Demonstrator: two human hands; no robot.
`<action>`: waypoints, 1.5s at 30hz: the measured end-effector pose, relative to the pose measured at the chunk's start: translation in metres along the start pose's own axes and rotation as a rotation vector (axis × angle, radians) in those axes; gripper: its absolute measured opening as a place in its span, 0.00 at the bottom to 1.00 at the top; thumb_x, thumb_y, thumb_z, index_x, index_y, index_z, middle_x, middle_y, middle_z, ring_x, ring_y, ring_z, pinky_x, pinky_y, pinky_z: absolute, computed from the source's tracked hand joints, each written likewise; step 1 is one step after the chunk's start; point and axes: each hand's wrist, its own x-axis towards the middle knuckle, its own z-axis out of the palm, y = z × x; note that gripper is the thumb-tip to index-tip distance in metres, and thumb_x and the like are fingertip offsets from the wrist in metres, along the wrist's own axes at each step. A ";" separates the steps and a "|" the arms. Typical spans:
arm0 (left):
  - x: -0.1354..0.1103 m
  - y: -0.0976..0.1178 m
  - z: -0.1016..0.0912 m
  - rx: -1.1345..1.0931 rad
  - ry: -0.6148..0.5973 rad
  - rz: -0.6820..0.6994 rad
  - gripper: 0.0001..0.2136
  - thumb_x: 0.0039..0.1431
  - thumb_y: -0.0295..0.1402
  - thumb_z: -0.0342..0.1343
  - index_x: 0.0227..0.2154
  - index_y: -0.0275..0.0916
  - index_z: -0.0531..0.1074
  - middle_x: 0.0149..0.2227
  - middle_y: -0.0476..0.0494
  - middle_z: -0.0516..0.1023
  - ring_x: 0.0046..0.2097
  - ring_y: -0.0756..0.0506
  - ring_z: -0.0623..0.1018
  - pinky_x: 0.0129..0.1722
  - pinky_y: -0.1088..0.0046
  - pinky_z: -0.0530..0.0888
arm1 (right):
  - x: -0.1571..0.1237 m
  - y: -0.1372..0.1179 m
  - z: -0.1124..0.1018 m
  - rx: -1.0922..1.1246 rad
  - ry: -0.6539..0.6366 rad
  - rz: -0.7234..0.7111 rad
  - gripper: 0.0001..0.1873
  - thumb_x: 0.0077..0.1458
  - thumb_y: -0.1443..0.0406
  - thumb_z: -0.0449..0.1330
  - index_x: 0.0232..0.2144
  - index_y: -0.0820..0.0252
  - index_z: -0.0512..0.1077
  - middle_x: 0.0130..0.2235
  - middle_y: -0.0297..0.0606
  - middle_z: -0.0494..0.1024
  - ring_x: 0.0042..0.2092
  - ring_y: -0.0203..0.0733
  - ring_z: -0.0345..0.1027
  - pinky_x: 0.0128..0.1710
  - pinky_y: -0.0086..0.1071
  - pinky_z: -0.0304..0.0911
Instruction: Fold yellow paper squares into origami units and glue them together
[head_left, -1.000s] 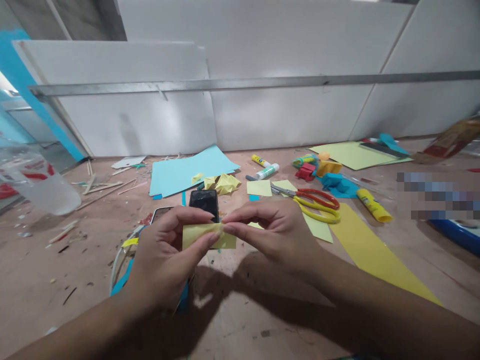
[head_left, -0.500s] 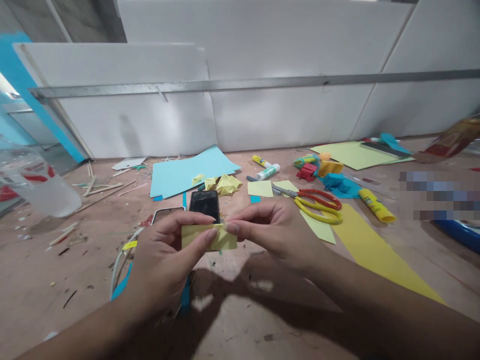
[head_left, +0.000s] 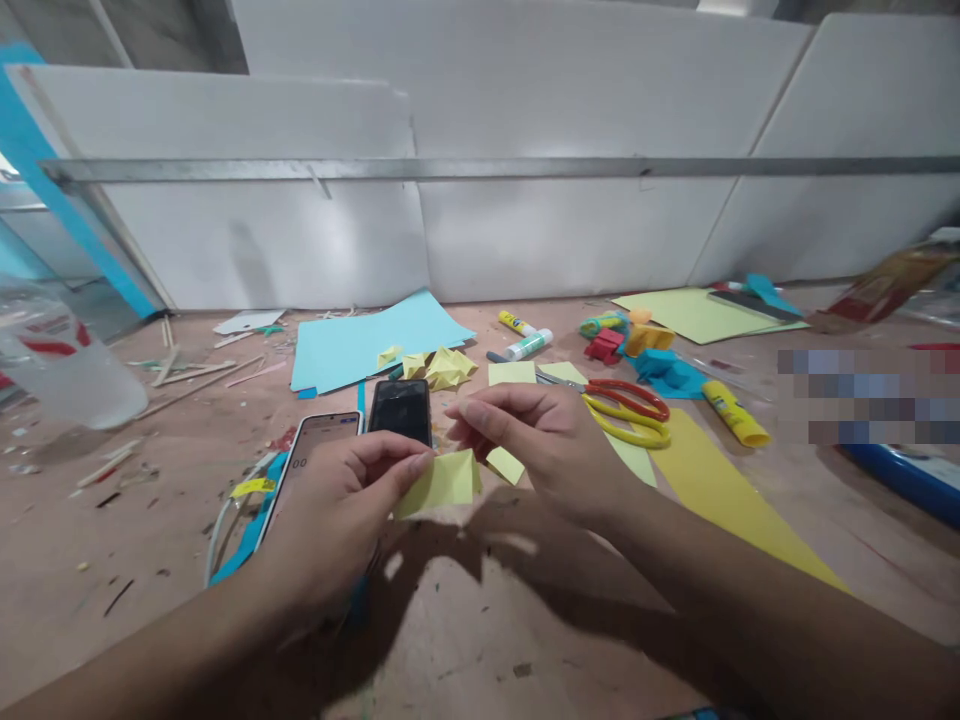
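The left hand (head_left: pixel 341 505) holds a small creased yellow paper (head_left: pixel 444 484) above the worktop (head_left: pixel 442 640), its grip pinched at 1 end, seemingly to leave the rest exposed. The right hand (head_left: pixel 559 445) hovers just beside, fingertips bunched; I cannot tell if they hold anything.

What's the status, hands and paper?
Left hand pinching folded yellow paper. Right hand apart from it. Dark phone and scissors beyond the hands; neither appears in the way.
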 end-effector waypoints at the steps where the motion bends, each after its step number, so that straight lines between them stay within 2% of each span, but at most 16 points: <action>1: 0.001 0.000 -0.001 -0.027 0.003 0.001 0.12 0.58 0.43 0.65 0.30 0.40 0.83 0.28 0.44 0.84 0.29 0.45 0.79 0.27 0.75 0.73 | 0.000 -0.001 -0.003 -0.042 -0.029 -0.020 0.15 0.58 0.55 0.68 0.35 0.61 0.84 0.33 0.40 0.84 0.35 0.39 0.75 0.34 0.30 0.70; 5: 0.001 -0.001 -0.003 -0.094 0.011 0.038 0.12 0.57 0.45 0.65 0.30 0.40 0.80 0.26 0.47 0.82 0.29 0.46 0.78 0.27 0.77 0.72 | 0.000 -0.003 -0.007 -0.154 -0.119 -0.003 0.16 0.58 0.54 0.67 0.41 0.60 0.84 0.39 0.41 0.85 0.37 0.41 0.77 0.35 0.32 0.70; 10: -0.001 -0.006 -0.003 0.058 -0.016 0.029 0.16 0.60 0.50 0.61 0.32 0.41 0.80 0.27 0.47 0.81 0.28 0.47 0.77 0.25 0.77 0.69 | -0.004 -0.003 0.006 -0.182 -0.115 0.114 0.08 0.51 0.61 0.71 0.29 0.61 0.84 0.28 0.37 0.84 0.30 0.38 0.73 0.27 0.28 0.64; 13: 0.000 -0.005 -0.004 0.091 -0.019 0.040 0.16 0.60 0.48 0.61 0.28 0.40 0.79 0.24 0.49 0.78 0.26 0.49 0.73 0.24 0.78 0.67 | -0.002 -0.003 0.007 -0.165 -0.073 0.149 0.10 0.52 0.60 0.70 0.25 0.62 0.82 0.24 0.33 0.78 0.25 0.33 0.66 0.23 0.26 0.58; 16: 0.001 -0.003 -0.005 0.020 -0.019 0.070 0.15 0.59 0.45 0.63 0.24 0.40 0.78 0.23 0.50 0.76 0.26 0.51 0.71 0.25 0.80 0.66 | 0.001 -0.004 0.003 -0.045 -0.086 0.249 0.14 0.47 0.58 0.74 0.23 0.62 0.79 0.21 0.29 0.73 0.23 0.30 0.61 0.21 0.25 0.54; 18: 0.001 -0.002 -0.005 -0.097 -0.033 0.040 0.15 0.58 0.45 0.65 0.24 0.39 0.79 0.22 0.51 0.75 0.25 0.52 0.69 0.24 0.81 0.65 | 0.001 -0.004 0.002 -0.010 -0.097 0.264 0.16 0.45 0.57 0.75 0.22 0.62 0.77 0.20 0.28 0.71 0.22 0.30 0.60 0.21 0.25 0.54; 21: -0.001 -0.003 -0.004 -0.235 -0.096 -0.040 0.14 0.54 0.45 0.69 0.26 0.39 0.80 0.22 0.50 0.76 0.24 0.53 0.70 0.23 0.82 0.65 | -0.002 -0.004 0.005 -0.010 -0.103 0.229 0.18 0.45 0.55 0.75 0.21 0.62 0.76 0.20 0.29 0.72 0.22 0.30 0.60 0.22 0.25 0.55; 23: -0.002 -0.004 -0.004 -0.309 -0.158 -0.073 0.12 0.53 0.44 0.70 0.27 0.40 0.81 0.24 0.49 0.79 0.26 0.51 0.74 0.25 0.81 0.69 | -0.004 -0.006 0.005 0.023 -0.129 0.180 0.18 0.48 0.55 0.74 0.22 0.63 0.77 0.22 0.30 0.73 0.24 0.31 0.63 0.23 0.25 0.57; 26: -0.003 -0.006 -0.008 -0.459 -0.250 -0.121 0.11 0.54 0.43 0.70 0.26 0.41 0.81 0.26 0.47 0.80 0.27 0.49 0.77 0.26 0.78 0.72 | -0.007 -0.012 -0.003 0.090 -0.277 0.054 0.11 0.55 0.58 0.70 0.36 0.60 0.81 0.31 0.34 0.79 0.31 0.34 0.71 0.31 0.26 0.67; 28: -0.003 -0.006 -0.012 -0.511 -0.318 -0.157 0.11 0.54 0.42 0.71 0.26 0.41 0.80 0.24 0.50 0.78 0.24 0.51 0.74 0.23 0.81 0.68 | -0.007 -0.017 -0.012 0.067 -0.413 -0.035 0.17 0.54 0.62 0.72 0.47 0.56 0.80 0.38 0.36 0.82 0.38 0.37 0.75 0.38 0.30 0.72; 29: -0.003 -0.006 -0.014 -0.515 -0.356 -0.171 0.11 0.53 0.41 0.71 0.26 0.40 0.80 0.23 0.51 0.77 0.23 0.53 0.72 0.22 0.82 0.66 | -0.007 -0.020 -0.016 0.028 -0.463 -0.081 0.20 0.52 0.64 0.74 0.49 0.55 0.80 0.40 0.37 0.82 0.40 0.38 0.76 0.41 0.31 0.72; 31: -0.004 -0.007 -0.017 -0.498 -0.432 -0.185 0.11 0.53 0.41 0.72 0.26 0.40 0.80 0.23 0.52 0.76 0.24 0.54 0.71 0.22 0.85 0.64 | -0.007 -0.023 -0.020 -0.055 -0.523 -0.175 0.18 0.51 0.66 0.75 0.46 0.58 0.82 0.40 0.39 0.83 0.41 0.39 0.77 0.44 0.32 0.73; 33: -0.004 -0.008 -0.017 -0.470 -0.478 -0.184 0.11 0.55 0.41 0.71 0.27 0.40 0.80 0.25 0.51 0.78 0.26 0.54 0.72 0.24 0.85 0.65 | -0.007 -0.023 -0.020 -0.106 -0.539 -0.241 0.10 0.54 0.67 0.73 0.40 0.61 0.83 0.38 0.40 0.84 0.39 0.38 0.77 0.42 0.31 0.72; 35: -0.006 -0.008 -0.017 -0.454 -0.491 -0.189 0.10 0.56 0.41 0.70 0.28 0.40 0.80 0.25 0.52 0.78 0.26 0.54 0.72 0.25 0.85 0.65 | -0.007 -0.022 -0.017 -0.120 -0.537 -0.262 0.05 0.56 0.67 0.71 0.37 0.62 0.84 0.35 0.41 0.84 0.36 0.37 0.77 0.39 0.29 0.72; 38: -0.007 -0.007 -0.016 -0.413 -0.477 -0.166 0.11 0.57 0.43 0.69 0.28 0.41 0.80 0.24 0.53 0.76 0.25 0.55 0.70 0.24 0.86 0.63 | -0.007 -0.019 -0.011 -0.139 -0.488 -0.217 0.04 0.57 0.66 0.70 0.34 0.62 0.84 0.33 0.40 0.85 0.34 0.38 0.77 0.36 0.29 0.71; 45: -0.009 -0.002 -0.015 -0.166 -0.381 0.059 0.11 0.67 0.42 0.59 0.34 0.41 0.78 0.30 0.51 0.77 0.31 0.52 0.71 0.29 0.82 0.66 | -0.009 -0.015 -0.004 -0.147 -0.246 -0.048 0.04 0.51 0.66 0.74 0.30 0.61 0.85 0.29 0.38 0.85 0.30 0.37 0.75 0.29 0.26 0.67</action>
